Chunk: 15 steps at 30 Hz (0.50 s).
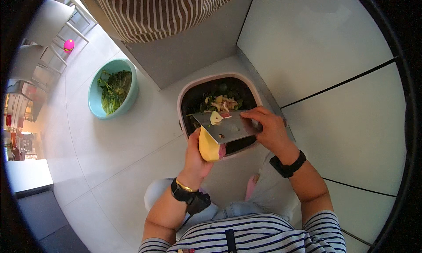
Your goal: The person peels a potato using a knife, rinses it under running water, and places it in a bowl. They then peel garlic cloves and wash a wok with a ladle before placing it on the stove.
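Observation:
My left hand (196, 157) grips a partly peeled sweet potato (208, 145), its yellow flesh bare except for a patch of purple-pink skin at the lower right. In my right hand (272, 131) is a kitchen cleaver (230, 129), its handle mostly hidden by my fingers. The broad blade lies across the top of the sweet potato, and its far edge meets the flesh. A pale slice of peel (216, 118) and small scraps stick to the blade. Both hands are over a waste bin (179, 103) with a pink rim and dark inside, holding peelings (226, 103) and green leaves.
A turquoise basin (94, 103) of leafy greens (115, 91) stands on the tiled floor at left. White chairs (49, 22) and a pink ball (69, 45) are beyond. Pale cabinet panels (329, 55) rise on the right. Brown-and-white striped cloth (165, 15) hangs above a grey panel (184, 51).

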Available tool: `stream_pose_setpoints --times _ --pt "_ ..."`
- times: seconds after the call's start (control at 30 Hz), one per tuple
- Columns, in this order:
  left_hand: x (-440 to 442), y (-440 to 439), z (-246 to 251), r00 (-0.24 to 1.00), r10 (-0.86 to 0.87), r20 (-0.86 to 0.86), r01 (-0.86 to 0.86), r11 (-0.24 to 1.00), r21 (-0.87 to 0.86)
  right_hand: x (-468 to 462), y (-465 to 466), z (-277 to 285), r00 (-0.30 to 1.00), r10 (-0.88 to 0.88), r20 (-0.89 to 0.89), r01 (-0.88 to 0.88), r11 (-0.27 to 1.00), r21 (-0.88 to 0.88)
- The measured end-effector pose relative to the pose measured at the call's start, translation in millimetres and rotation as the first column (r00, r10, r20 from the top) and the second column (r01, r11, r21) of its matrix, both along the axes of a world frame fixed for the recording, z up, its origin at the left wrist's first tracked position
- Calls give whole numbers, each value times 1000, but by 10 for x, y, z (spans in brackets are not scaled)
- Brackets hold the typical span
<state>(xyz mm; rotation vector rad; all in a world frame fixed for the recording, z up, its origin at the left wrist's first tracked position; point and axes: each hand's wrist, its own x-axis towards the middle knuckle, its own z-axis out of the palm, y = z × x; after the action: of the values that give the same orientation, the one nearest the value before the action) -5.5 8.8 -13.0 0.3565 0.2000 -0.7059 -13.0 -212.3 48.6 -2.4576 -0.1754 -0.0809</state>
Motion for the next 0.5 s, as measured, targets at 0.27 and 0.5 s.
stream_pose_setpoints --times 0.27,0.5 --pt "153 18 -154 993 -32 -116 34 999 16 -427 401 103 937 266 227 -259 964 -62" --pt "119 0 -353 992 6 -130 12 991 136 -484 569 31 885 332 327 -295 942 -157"
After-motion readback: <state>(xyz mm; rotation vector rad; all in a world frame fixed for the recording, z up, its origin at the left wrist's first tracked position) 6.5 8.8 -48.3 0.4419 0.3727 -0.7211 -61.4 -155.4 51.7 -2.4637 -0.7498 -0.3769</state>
